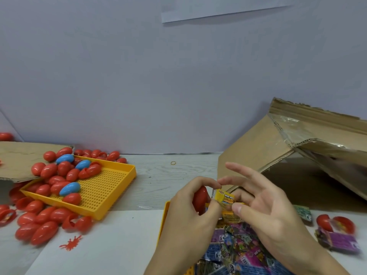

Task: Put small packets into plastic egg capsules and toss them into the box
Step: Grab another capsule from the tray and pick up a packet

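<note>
My left hand grips a red egg capsule, its open side turned toward the right. My right hand pinches a small yellow packet between thumb and forefinger, right at the capsule's mouth; the other fingers are spread. Below both hands a yellow tray holds a pile of several colourful packets. A large cardboard box lies tilted on its side at the right, its opening facing me.
A second yellow perforated tray at the left holds several red and blue capsules. More red capsules lie loose around it. An open red capsule and a purple packet lie at the far right. A cardboard flap lies far left.
</note>
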The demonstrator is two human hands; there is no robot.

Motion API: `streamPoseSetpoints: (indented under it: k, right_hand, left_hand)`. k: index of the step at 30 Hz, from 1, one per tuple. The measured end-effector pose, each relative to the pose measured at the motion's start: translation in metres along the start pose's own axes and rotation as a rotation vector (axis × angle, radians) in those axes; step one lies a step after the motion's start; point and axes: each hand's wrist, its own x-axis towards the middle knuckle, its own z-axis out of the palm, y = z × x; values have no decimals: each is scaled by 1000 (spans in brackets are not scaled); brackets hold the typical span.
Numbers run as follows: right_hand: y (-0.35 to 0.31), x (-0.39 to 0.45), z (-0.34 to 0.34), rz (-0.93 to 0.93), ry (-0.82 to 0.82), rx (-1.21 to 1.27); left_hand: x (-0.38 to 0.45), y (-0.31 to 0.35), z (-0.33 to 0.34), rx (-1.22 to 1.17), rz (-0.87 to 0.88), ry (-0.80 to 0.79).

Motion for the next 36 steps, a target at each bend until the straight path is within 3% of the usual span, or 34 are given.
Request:
streamPoseSetpoints:
  k: [6, 14, 22, 30, 36]
  right_hand:
    - [-2, -1, 2, 13, 20, -44]
    - [-8, 0, 1, 19, 44, 134]
    - [-11, 1, -3, 39, 107, 328]
    - [-7, 1, 4, 52, -39, 383]
    - [-5, 2, 1, 63, -27, 342]
  left_hand:
    - [1, 0, 2, -12, -29, 19]
    - [2, -7, 1, -68, -159, 150]
    - [3, -3, 1, -114, -143, 240]
    - [1, -4, 12, 6, -66, 255]
    - [2, -7, 10, -17, -64, 297]
